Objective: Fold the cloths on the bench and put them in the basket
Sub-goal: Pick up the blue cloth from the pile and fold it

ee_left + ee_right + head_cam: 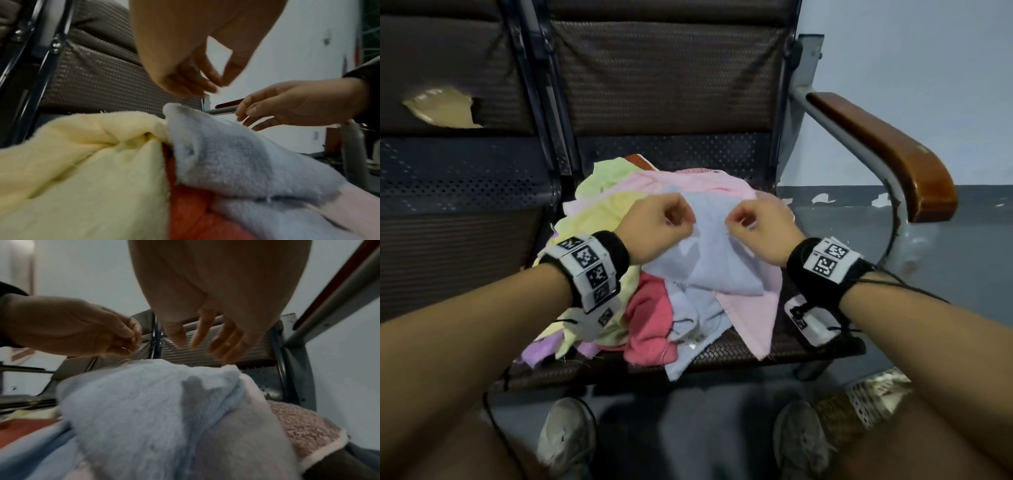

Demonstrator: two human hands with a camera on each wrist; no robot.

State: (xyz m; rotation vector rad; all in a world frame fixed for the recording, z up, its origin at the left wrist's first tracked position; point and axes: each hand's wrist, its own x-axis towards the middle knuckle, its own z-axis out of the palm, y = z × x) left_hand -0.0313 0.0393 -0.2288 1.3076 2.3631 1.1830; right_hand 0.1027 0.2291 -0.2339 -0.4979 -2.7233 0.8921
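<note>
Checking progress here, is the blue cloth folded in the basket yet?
No, the blue cloth lies on the pile on the bench.

Armrest (893, 150) right of cloth pile (654, 274)

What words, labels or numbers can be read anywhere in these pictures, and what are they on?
No readable words or numbers.
Left wristband: black-and-white square code patterns, no letters.
Right wristband: the same kind of patterns.
Light blue cloth: a small tag at its edge, too blurred to read.

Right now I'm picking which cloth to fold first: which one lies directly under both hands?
The light blue cloth on top of the pile; left hand and right hand hover above it, yellow and red cloths lying off to the left.
</note>
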